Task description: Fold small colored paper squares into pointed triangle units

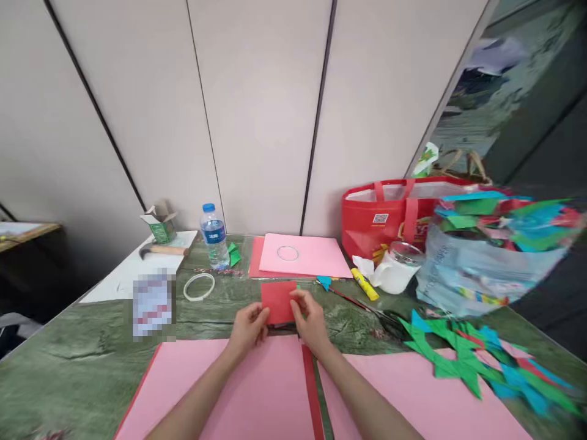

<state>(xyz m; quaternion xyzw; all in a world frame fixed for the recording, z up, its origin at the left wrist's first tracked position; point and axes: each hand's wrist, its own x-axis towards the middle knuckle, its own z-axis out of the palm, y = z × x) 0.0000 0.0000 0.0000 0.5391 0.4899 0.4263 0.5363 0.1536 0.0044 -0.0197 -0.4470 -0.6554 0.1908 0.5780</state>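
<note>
Head view looks down on a green table [92,360] where both hands meet at a small red paper square [277,300]. Left hand [248,328] pinches the square's lower left edge, its fingers [262,313] closed on the paper. Right hand [312,322] grips the lower right edge the same way, thumb and fingers closed over it. The square sits just beyond a big pink sheet [238,391] that lies under both forearms, with a second pink sheet [413,397] to the right of it. Behind the square lies another pink sheet [316,260] with a thin ring [288,253] resting on it. Left of the square are a white tape ring [199,286] and, further back, a water bottle [214,236]. Right of the square lie a yellow glue stick [365,285], a glass jar [398,267] and a red bag [389,214]. Folded green, blue and red paper shapes [477,360] are heaped at the right, well apart from the square.
</note>
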